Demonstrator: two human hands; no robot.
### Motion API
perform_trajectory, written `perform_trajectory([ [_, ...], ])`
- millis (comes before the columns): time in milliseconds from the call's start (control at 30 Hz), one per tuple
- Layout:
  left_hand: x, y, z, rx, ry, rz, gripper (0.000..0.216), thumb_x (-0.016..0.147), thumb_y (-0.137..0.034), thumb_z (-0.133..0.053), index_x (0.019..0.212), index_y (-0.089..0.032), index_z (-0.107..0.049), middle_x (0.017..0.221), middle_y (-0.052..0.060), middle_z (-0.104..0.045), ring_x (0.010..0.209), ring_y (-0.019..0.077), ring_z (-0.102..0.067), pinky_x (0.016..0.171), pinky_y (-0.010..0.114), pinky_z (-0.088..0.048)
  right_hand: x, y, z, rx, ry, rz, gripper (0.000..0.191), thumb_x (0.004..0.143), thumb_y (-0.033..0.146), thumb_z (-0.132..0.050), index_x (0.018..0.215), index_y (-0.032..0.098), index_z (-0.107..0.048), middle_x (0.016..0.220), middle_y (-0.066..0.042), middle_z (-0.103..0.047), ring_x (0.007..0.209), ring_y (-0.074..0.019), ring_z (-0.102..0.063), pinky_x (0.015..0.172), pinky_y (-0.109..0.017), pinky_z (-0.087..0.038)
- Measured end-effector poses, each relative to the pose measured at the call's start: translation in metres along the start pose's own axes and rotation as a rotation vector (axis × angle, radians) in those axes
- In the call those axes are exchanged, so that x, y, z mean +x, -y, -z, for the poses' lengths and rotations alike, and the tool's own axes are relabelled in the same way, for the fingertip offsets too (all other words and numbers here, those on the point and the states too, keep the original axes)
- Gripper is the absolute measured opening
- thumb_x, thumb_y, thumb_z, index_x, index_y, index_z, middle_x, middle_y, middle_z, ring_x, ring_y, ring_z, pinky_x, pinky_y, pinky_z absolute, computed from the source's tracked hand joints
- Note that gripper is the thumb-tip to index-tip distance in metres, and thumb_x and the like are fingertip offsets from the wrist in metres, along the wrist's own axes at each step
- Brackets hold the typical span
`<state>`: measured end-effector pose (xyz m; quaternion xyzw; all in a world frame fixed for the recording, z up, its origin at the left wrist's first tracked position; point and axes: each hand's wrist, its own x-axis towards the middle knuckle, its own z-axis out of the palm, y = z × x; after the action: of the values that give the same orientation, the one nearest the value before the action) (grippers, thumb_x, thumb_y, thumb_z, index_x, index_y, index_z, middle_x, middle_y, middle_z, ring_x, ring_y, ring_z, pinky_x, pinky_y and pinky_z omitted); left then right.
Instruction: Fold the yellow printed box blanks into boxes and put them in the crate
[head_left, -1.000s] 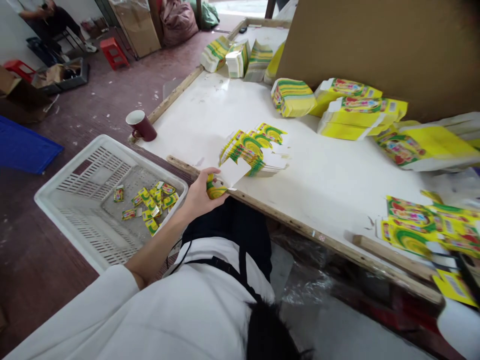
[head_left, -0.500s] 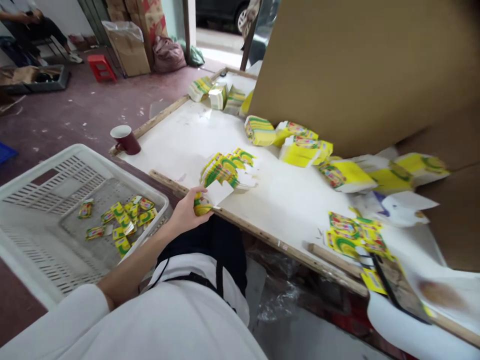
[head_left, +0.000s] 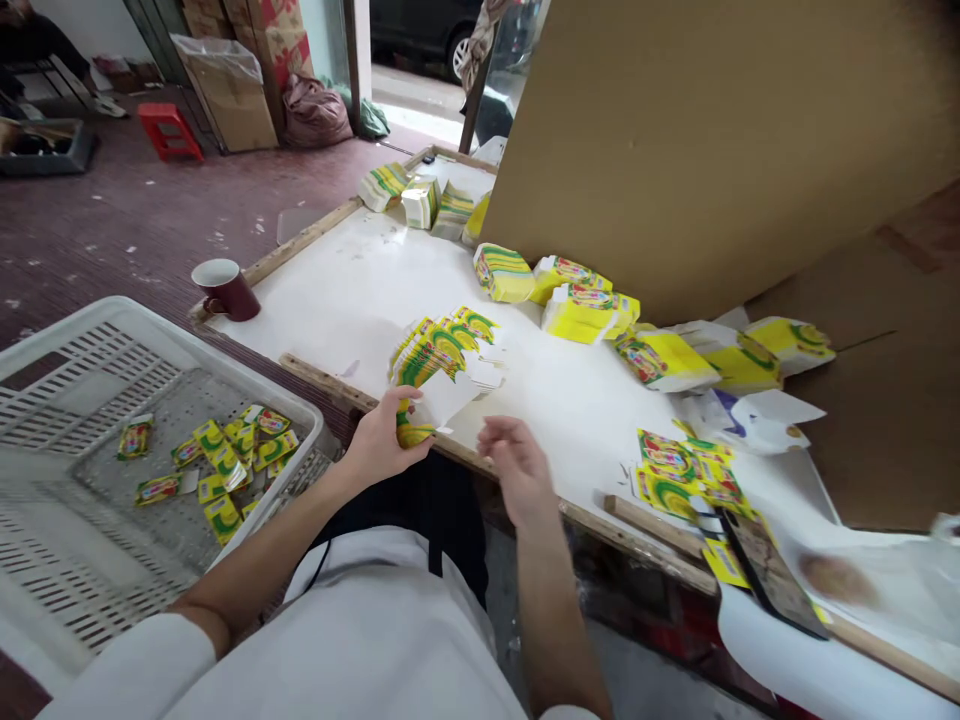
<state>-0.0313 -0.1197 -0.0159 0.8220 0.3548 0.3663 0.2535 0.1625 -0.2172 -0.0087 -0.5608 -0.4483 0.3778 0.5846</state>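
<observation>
My left hand [head_left: 381, 442] is closed round a small yellow-and-green carton [head_left: 412, 430] at the table's front edge. The carton's white flap sticks out to the right. Just to the right of it is my right hand [head_left: 519, 468], its fingers curled together and a little blurred; whether anything is in them is hidden. Behind the carton, a fanned row of flat yellow-and-green cartons [head_left: 431, 348] lies on the white table [head_left: 345, 290].
On my left stands a white plastic crate [head_left: 315, 425] with several small yellow packets inside. A maroon mug [head_left: 234, 297] sits at the table's left corner. Bundles of cartons [head_left: 589, 312] line a large cardboard sheet [head_left: 675, 150]. A phone [head_left: 772, 570] lies at the right.
My right hand has come into view and moved up beside the carton. My left hand keeps its grip on the carton. The view has shifted slightly.
</observation>
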Motion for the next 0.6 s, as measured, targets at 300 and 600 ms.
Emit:
perform_trajectory([
  [300, 0.011, 0.01, 0.003, 0.398, -0.107, -0.316, 0.05, 0.073, -0.012, -0.068, 0.119, -0.023, -0.05, 0.102, 0.006, -0.064, 0.091, 0.0226, -0.065, 0.078, 0.033, -0.052, 0.045, -0.006, -0.037, -0.196, 0.038, -0.147, 0.032, 0.075, 0.049, -0.069, 0.067, 0.019, -0.061, 0.06, -0.001, -0.063, 0.056, -0.0151, -0.056, 0.055, -0.028, -0.046],
  [600, 0.019, 0.024, 0.005, 0.443, -0.036, -0.317, 0.044, 0.079, -0.019, -0.067, 0.121, -0.023, -0.052, 0.102, 0.006, -0.065, 0.092, 0.0233, -0.064, 0.079, 0.034, -0.049, 0.047, -0.011, -0.043, -0.22, 0.019, -0.149, 0.024, 0.076, 0.038, -0.065, 0.072, 0.016, -0.073, 0.065, -0.004, -0.072, 0.059, -0.0184, -0.065, 0.058, -0.029, -0.051],
])
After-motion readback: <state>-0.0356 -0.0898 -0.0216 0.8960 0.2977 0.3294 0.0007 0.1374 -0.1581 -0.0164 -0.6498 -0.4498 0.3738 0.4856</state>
